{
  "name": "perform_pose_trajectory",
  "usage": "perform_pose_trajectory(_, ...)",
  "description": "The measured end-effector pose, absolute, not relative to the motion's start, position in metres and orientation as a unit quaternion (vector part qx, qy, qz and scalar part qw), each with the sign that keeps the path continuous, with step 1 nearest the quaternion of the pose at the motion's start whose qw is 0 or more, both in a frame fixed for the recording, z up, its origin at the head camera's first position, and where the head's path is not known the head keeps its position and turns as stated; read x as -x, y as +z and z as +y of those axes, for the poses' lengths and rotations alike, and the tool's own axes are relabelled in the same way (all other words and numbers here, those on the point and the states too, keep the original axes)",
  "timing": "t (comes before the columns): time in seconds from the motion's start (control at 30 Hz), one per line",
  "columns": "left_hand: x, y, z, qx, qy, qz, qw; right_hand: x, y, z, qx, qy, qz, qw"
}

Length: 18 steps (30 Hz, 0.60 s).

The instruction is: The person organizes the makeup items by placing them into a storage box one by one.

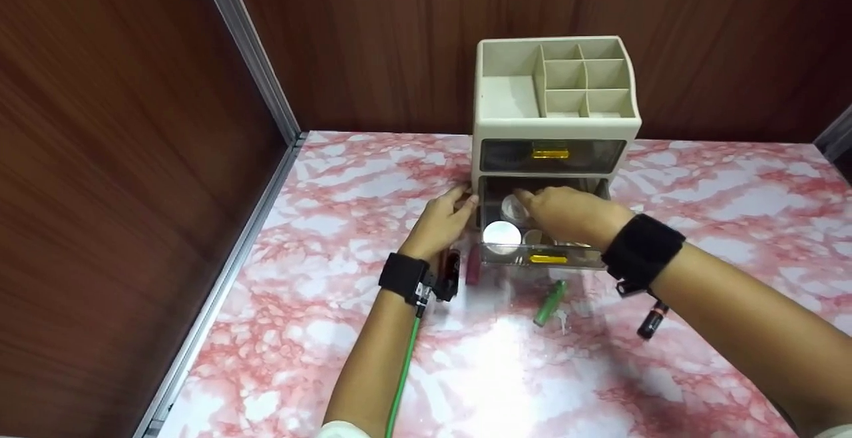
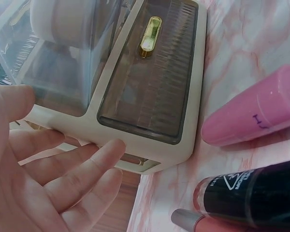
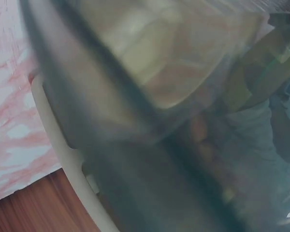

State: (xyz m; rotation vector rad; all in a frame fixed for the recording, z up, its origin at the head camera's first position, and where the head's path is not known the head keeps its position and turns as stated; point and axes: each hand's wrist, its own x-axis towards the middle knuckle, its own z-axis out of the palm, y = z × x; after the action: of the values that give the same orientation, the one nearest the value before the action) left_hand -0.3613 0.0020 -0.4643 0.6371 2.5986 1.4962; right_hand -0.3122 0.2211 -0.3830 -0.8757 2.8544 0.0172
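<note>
A cream desktop organizer [image 1: 559, 122] has one clear drawer [image 1: 489, 255] pulled out, with a white round lid [image 1: 502, 237] and several other round pieces inside. My right hand [image 1: 576, 215] reaches down into that drawer, a finger at a clear round container [image 1: 512, 208]; the thumb and other fingertips are hidden, so its grip cannot be made out. Against the organizer's left side rests my left hand [image 1: 441, 221], its fingers nearly straight and holding nothing. In the left wrist view, those fingers [image 2: 87, 169] lie by the frame, below the open drawer.
A pink tube [image 2: 253, 106] and a black-labelled bottle [image 2: 261, 193] lie beside the organizer. In front are a green tube [image 1: 550, 303] and a small black tube [image 1: 652, 320]. Brown panels [image 1: 373, 45] stand behind and left of the marbled tabletop [image 1: 266, 358].
</note>
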Motion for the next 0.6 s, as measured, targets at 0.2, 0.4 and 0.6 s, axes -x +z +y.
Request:
perform_pose_trajectory(0.2,0.3607,-0.4647,0.0005,-0.212,0.496,0.841,0.040,0.3131,-0.3869,0.2204,0.322,0.016,0.946,0.040)
perform_pose_trajectory(0.4,0.3614,-0.4651,0.0001,-0.212,0.487,0.846,0.035,0.3128,-0.3872,0.2197,0.344,0.004,0.939,0.028)
perform_pose_trajectory(0.6,0.3617,-0.4657,-0.0004,-0.211,0.491,0.844,0.038,0.3135,-0.3865,0.2152,0.305,-0.003,0.949,0.084)
